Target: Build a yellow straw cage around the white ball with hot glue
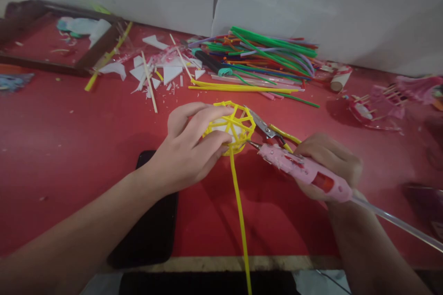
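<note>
My left hand [194, 143] grips a small round cage [238, 122] of yellow strips by its left side, with something white showing inside it. One long yellow pipe cleaner [239, 198] runs from the cage down past the table's front edge. Wrapped round a pink hot glue gun [304, 170], my right hand [327, 161] holds its metal nozzle against or very close to the cage's lower right rim. A clear glue stick [394, 219] sticks out of the gun's back. Scissors [266, 130] with yellow handles lie just behind the nozzle, partly hidden by my right hand.
A black phone [155, 221] lies under my left forearm. Colourful pipe cleaners [270, 55] are piled at the back, beside white scraps [171, 73] and thin sticks. A brown frame [38, 64] stands back left; a pink stick-built craft piece [384, 106] sits at right.
</note>
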Demonstrator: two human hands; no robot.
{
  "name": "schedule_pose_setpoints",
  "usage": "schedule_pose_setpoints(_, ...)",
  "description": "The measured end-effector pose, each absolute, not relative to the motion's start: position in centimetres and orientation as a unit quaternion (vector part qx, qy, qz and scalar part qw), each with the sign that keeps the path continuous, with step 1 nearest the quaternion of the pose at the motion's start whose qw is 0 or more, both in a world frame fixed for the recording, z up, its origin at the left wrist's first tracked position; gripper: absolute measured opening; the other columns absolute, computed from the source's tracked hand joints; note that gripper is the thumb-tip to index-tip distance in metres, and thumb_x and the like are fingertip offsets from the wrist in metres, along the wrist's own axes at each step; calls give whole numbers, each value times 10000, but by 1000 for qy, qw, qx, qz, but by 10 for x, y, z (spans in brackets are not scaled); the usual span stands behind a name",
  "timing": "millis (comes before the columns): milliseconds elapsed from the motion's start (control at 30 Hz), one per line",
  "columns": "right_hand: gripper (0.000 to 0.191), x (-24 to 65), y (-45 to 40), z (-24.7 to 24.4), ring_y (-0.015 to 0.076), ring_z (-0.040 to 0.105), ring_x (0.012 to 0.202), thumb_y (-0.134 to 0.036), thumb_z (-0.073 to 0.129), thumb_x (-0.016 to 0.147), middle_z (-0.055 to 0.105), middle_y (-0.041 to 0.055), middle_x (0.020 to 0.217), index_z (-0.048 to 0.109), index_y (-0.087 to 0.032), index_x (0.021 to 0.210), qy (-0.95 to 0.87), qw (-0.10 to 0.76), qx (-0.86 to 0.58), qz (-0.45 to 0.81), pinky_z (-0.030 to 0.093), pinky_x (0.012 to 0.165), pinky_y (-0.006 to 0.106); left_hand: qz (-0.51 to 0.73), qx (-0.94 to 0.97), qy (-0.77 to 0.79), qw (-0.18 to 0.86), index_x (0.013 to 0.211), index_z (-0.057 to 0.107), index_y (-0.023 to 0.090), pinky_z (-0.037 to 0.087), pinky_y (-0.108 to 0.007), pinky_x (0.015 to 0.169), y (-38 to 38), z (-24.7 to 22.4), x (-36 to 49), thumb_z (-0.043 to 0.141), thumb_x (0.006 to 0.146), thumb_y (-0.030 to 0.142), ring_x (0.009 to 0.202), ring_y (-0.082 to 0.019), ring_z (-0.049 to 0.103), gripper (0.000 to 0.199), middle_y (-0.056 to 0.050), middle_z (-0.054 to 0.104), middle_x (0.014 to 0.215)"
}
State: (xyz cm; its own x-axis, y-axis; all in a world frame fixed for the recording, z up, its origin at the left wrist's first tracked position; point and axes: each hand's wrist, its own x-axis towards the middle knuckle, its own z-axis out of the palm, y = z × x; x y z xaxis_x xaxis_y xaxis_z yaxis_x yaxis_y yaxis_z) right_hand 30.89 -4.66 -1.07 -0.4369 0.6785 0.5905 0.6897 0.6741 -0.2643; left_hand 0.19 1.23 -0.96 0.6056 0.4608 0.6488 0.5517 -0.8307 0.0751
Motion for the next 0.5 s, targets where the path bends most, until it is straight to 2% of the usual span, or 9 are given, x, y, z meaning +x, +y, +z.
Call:
schedule_pose_setpoints(133,48,309,-46,-10,208,561,652,-207,588,896,591,50,732,586,-246,923,-852,336,-400,-5,445,567,375,-342,-893,-284,63,1006,637,198,436,-466,1082,12,-10,2,647,958,197,1212,-293,529,49,-105,582,1385)
schedule_pose_setpoints(333,130,310,-45,-10,195,568,660,-135,619,826,590,49,744,591,-227,914,-848,348,-398,-8,452,579,361,-340,-895,-283,64,1005,632,199,441,-467,1082,13,-10,2,651,952,184,1232,-295,531,58,-98,573,1393)
schedule_pose_setpoints(500,81,312,-44,-9,181,563,634,-220,616,833,600,41,747,594,-228,911,-846,346,-406,-16,439,566,341,-340,-895,-281,63,1003,634,189,443,-480,1079,13,-10,1,653,952,185,1224,-300,546,54,-106,581,1389)
